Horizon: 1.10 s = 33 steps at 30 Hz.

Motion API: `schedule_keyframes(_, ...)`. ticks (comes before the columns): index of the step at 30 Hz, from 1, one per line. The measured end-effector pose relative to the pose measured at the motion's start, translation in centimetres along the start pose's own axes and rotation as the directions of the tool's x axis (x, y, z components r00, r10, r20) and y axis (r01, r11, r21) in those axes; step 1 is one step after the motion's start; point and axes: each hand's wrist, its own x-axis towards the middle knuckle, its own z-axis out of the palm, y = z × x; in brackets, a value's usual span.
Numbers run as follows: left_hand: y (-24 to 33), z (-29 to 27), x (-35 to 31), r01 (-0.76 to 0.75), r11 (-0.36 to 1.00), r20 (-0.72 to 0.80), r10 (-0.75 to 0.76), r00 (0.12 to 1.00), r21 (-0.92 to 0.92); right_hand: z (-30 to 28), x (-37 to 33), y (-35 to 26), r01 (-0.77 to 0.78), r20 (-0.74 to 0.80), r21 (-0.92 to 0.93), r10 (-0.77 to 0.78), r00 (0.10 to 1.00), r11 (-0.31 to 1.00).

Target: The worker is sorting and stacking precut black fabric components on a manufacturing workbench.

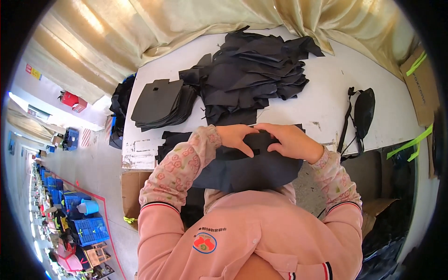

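A dark piece of black fabric [233, 172] hangs over the table's near edge and down toward my lap, with a small black notch or tab near its upper part. My left hand [235, 138] grips its top edge, thumb toward me and fingers mostly behind it. Close beside it, my right hand [294, 143] pinches the same edge with thumb and curled fingers. The two hands nearly meet at the fingertips. Left of them lies a neat stack of black panels [158, 105] with a small notch at the top. Beyond my hands is a loose heap of black cloth pieces [256, 70].
A black pouch with a strap [364, 109] lies on the right of the white table [326, 93]. Cardboard boxes [420, 88] stand at the right, and another box [133, 186] is below the table's left corner. Gold curtains [186, 23] border the far side.
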Motion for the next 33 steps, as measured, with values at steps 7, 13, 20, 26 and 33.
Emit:
schedule_keyframes(7,0.5,0.2,0.8,-0.057,0.962,0.048,0.072,0.996,-0.266,1.3,-1.1,-0.2,0.001,-0.167,-0.212,-0.037,0.985,0.977)
schedule_keyframes(13,-0.3,0.9,1.2,-0.126,0.977,0.007,0.129,0.992,-0.171,1.8,-1.2,-1.5,-0.156,-0.117,-0.333,0.123,0.986,0.93)
schedule_keyframes(20,-0.1,0.5,1.5,-0.01,0.938,-0.088,-0.022,0.996,-0.345,2.3,-1.4,-0.2,-0.073,-0.225,-0.291,0.005,0.974,0.954)
schedule_keyframes(26,0.1,1.7,1.5,-0.1,0.958,-0.247,0.032,0.968,-0.269,2.7,-1.1,1.7,-0.093,-0.238,-0.25,0.032,0.971,0.964)
schedule_keyframes(33,1.3,9.1,-0.7,-0.095,0.731,-0.249,0.348,0.904,0.676,-0.8,1.2,9.4,-0.163,-0.27,-0.243,0.094,0.958,0.956)
